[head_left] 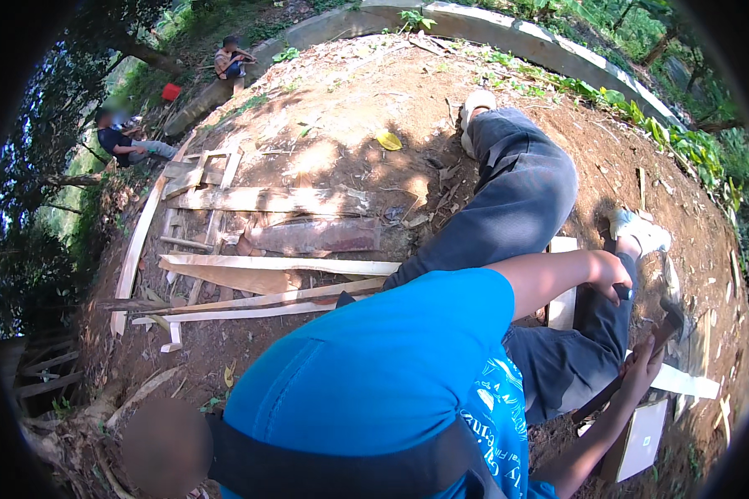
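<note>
Left hand: fisted around a small dark tool, standing upright on the pale board.
Right hand: wrapped round the hammer handle — head raised, up and right of the fist.
Line-up: hammer handle slants from lower left up toward its head; the tool sits just left of it.
Behind: stacked planks on the dirt.

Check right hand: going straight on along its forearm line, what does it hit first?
The right hand points up-right along the hammer it grips. Past the hammer's head, the first thing is probably the grey wood scraps on the dirt, though depth is unclear.
</note>
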A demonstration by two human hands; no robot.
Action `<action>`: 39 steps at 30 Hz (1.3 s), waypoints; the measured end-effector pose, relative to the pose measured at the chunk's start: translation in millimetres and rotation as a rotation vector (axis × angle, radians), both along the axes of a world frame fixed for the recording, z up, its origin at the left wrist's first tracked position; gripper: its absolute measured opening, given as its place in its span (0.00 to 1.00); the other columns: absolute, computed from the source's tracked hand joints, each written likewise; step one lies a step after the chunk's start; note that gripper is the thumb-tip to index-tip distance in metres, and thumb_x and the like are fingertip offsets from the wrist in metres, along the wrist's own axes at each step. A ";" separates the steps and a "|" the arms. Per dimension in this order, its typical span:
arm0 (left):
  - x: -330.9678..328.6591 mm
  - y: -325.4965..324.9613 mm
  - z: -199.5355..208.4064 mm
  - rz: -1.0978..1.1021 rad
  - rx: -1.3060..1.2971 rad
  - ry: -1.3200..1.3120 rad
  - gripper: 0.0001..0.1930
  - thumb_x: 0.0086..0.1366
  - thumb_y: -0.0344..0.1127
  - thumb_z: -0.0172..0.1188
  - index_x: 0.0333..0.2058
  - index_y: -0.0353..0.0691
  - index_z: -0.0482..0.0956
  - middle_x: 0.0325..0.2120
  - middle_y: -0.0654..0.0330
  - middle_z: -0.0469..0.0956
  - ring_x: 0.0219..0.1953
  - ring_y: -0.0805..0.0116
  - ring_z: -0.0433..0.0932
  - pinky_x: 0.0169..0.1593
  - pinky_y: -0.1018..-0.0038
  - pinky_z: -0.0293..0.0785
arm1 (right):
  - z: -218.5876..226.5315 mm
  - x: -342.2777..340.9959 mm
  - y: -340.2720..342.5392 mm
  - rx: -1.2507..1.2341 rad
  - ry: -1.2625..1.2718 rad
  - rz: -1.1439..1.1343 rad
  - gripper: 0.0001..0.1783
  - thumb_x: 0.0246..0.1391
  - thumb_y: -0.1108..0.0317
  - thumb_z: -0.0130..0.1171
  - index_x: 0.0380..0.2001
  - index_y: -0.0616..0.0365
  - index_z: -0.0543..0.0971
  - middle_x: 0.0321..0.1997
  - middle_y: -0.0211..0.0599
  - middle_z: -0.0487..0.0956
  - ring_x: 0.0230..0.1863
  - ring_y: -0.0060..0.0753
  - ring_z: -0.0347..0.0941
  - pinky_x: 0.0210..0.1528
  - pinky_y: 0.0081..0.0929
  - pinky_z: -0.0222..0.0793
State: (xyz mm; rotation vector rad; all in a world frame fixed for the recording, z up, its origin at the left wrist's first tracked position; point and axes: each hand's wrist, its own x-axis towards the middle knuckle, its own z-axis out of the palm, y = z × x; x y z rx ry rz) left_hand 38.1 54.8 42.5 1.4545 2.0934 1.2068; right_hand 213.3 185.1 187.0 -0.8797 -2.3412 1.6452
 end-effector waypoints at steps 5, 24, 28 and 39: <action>-1.9 -9.0 13.4 -0.065 -0.017 -0.107 0.43 0.51 0.59 0.71 0.63 0.48 0.68 0.54 0.51 0.77 0.56 0.51 0.76 0.59 0.61 0.71 | -3.9 4.2 -38.4 -0.231 0.251 -0.191 0.20 0.69 0.59 0.52 0.59 0.55 0.70 0.26 0.22 0.63 0.17 0.10 0.55 0.16 0.13 0.54; 147.5 -139.1 348.1 -1.244 -0.142 -0.404 0.27 0.61 0.47 0.61 0.54 0.42 0.68 0.44 0.46 0.71 0.40 0.43 0.78 0.38 0.55 0.74 | -114.6 19.4 -19.7 -0.612 0.296 -0.370 0.19 0.60 0.54 0.63 0.46 0.53 0.72 0.25 0.24 0.68 0.19 0.16 0.65 0.21 0.19 0.65; 162.6 -139.6 357.6 -1.167 -0.039 -0.346 0.25 0.63 0.46 0.59 0.54 0.42 0.66 0.45 0.46 0.71 0.42 0.44 0.77 0.40 0.56 0.74 | -113.5 19.5 -22.9 -0.642 0.320 -0.362 0.18 0.60 0.54 0.63 0.44 0.54 0.72 0.25 0.24 0.68 0.19 0.17 0.66 0.21 0.20 0.66; 186.3 -117.8 384.7 -1.088 -0.519 -0.372 0.27 0.68 0.52 0.55 0.50 0.31 0.66 0.40 0.39 0.76 0.45 0.42 0.78 0.44 0.57 0.73 | -115.5 20.0 -25.7 -0.660 0.311 -0.325 0.17 0.60 0.55 0.63 0.40 0.54 0.71 0.26 0.26 0.69 0.21 0.18 0.67 0.24 0.23 0.68</action>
